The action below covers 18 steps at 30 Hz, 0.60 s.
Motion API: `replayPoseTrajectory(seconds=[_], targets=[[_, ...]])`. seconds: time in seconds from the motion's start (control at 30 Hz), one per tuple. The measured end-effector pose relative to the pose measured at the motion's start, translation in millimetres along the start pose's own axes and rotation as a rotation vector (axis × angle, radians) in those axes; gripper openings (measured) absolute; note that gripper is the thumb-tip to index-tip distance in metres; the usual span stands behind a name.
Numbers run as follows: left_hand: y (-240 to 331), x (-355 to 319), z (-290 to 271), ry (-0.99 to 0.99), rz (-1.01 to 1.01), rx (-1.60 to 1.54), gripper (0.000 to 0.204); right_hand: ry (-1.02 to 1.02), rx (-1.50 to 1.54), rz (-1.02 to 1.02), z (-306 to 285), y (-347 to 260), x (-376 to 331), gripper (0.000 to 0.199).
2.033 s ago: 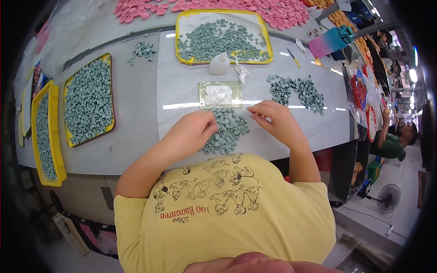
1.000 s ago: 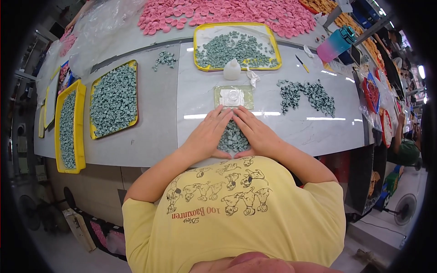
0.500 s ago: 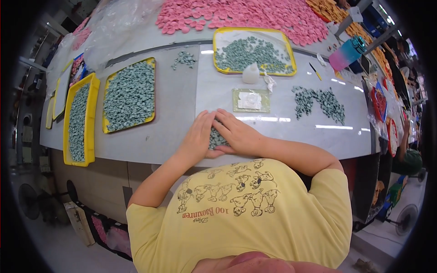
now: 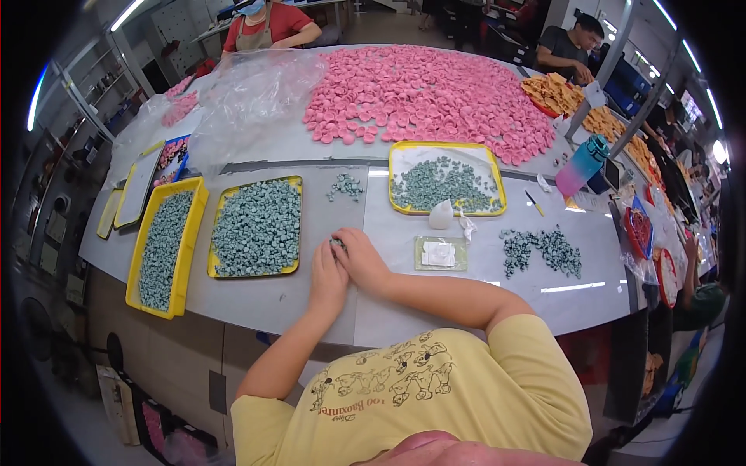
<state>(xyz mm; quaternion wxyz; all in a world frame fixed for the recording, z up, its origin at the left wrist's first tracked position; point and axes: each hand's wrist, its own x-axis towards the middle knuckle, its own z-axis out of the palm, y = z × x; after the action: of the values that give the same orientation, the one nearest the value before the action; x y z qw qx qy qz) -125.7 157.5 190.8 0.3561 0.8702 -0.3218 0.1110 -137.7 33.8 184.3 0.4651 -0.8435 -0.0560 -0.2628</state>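
Observation:
My left hand (image 4: pixel 328 281) and my right hand (image 4: pixel 360 262) are cupped together, fingers closed around small grey-green pieces (image 4: pixel 337 242). Only a few of these show between the fingers; the rest are hidden. Both hands are low over the table, just right of a yellow-rimmed tray (image 4: pixel 256 229) heaped with the same pieces. A small loose cluster of green pieces (image 4: pixel 344 187) lies beyond my fingers. To the right of my hands is a pale green pad (image 4: pixel 420 262) with a white folded piece (image 4: pixel 438 253) on it.
A deep yellow bin (image 4: pixel 194 225) of green pieces stands at the left. Ahead are another yellow-rimmed tray (image 4: pixel 503 203), a white squeeze bottle (image 4: pixel 441 215) and many pink discs (image 4: pixel 427 93). Rightward are scattered green pieces (image 4: pixel 556 252), a yellow-handled knife (image 4: pixel 535 203) and a tumbler (image 4: pixel 583 165).
My cupped hands have moved left across the table, closer to the full yellow-rimmed tray, with green pieces between them. The view has tilted up, bringing other people at the far side into sight.

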Motion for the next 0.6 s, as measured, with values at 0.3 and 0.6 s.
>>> replayPoseTrajectory(seconds=[0.3, 0.6], targets=[[3.0, 2.8, 3.7, 0.299, -0.389, -0.17, 0.035, 0.24, 0.218, 0.274, 30.4, -28.8, 8.4, 0.02], [24.8, 8.8, -29.4, 0.42, -0.722, -1.131, 0.026, 0.337, 0.485, 0.485, 44.1, -58.4, 7.3, 0.028]])
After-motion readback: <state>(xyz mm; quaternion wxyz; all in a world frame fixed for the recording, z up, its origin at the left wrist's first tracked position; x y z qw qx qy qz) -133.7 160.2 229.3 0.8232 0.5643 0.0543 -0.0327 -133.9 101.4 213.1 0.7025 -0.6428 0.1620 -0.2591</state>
